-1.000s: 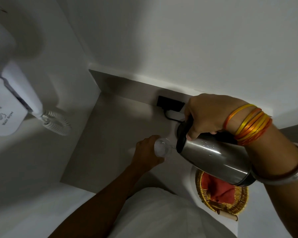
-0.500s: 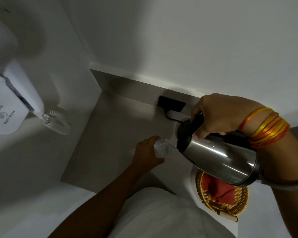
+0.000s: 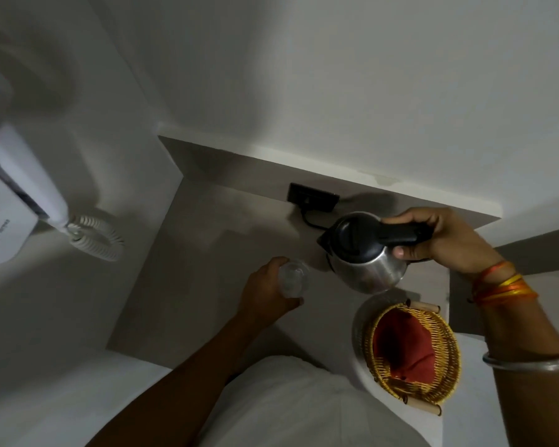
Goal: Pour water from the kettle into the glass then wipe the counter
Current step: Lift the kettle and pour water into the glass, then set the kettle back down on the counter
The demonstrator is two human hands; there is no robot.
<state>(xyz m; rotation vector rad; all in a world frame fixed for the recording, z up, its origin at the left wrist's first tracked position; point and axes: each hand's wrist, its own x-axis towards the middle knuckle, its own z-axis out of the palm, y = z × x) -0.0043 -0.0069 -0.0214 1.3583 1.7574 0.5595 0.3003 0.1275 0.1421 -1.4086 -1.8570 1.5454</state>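
A steel kettle [image 3: 367, 269] with a black lid hangs upright above the grey counter [image 3: 207, 259]. My right hand [image 3: 446, 240] grips its black handle. To the kettle's left, my left hand [image 3: 265, 293] is wrapped around a small clear glass [image 3: 292, 279], which is just above or on the counter. The spout points toward the glass but stands clear of it. A red cloth [image 3: 404, 346] lies in a wicker basket [image 3: 413, 388] at the counter's near right.
A black wall socket [image 3: 313, 196] with a cord sits at the back of the counter. A white wall-mounted hair dryer [image 3: 17, 201] with a coiled cord [image 3: 94, 237] hangs on the left wall. Walls close the counter in at the back and left.
The kettle has swung back from its tilt over the glass to upright and moved right and away. My left hand has kept hold of the glass in place.
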